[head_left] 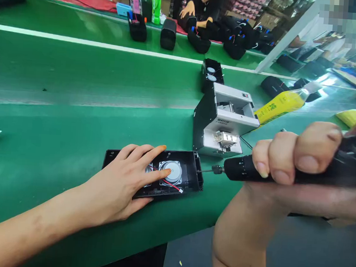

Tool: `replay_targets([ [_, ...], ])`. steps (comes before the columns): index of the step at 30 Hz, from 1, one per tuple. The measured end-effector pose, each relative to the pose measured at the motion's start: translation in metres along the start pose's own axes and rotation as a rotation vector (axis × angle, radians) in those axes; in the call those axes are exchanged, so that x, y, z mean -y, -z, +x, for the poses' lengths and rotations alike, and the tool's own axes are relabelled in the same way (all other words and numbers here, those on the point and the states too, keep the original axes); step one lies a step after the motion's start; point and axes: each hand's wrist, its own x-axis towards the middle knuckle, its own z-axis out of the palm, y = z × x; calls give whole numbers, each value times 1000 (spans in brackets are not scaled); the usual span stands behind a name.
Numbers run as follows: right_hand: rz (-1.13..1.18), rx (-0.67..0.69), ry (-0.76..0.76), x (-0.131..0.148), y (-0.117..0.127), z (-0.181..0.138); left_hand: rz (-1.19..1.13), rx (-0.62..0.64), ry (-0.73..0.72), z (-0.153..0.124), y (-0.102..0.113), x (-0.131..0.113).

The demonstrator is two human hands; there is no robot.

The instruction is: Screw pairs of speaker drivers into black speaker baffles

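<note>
My left hand (126,178) lies flat with fingers spread on an open black speaker housing (190,173) on the green table, fingertips by the round silver speaker driver (175,172) with red and black wires. My right hand (292,155) is closed round a black electric screwdriver (239,168), held level. Its bit (207,170) points left at the housing's right end, touching or nearly touching it.
A grey screw feeder box (224,120) stands just behind the housing. A yellow bottle (279,106) lies to its right. Another open black housing (211,72) sits farther back. Across the green belt (79,69), other people handle black speaker parts (199,41).
</note>
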Motion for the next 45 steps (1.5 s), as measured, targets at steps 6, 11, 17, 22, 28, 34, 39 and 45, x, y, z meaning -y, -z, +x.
replay_targets([
  [6,144,140,-46,14,-10,-23,17,22,-9,1,4,-4],
  [11,155,155,-75,-1,-20,-34,20,35,-3,4,6,-5],
  [17,119,173,-103,-11,-16,-37,4,51,17,4,7,-6],
  [22,168,202,-68,-14,-14,-37,-7,60,21,3,8,-6],
  [28,308,273,-46,-30,-3,-40,17,59,8,4,10,-6],
  [34,345,531,6,-35,3,-48,48,89,-4,9,13,-9],
  [39,281,612,-29,-28,-3,-49,60,105,-4,10,15,-10],
  [45,297,522,8,-31,-6,-55,44,100,-2,9,15,-11],
])
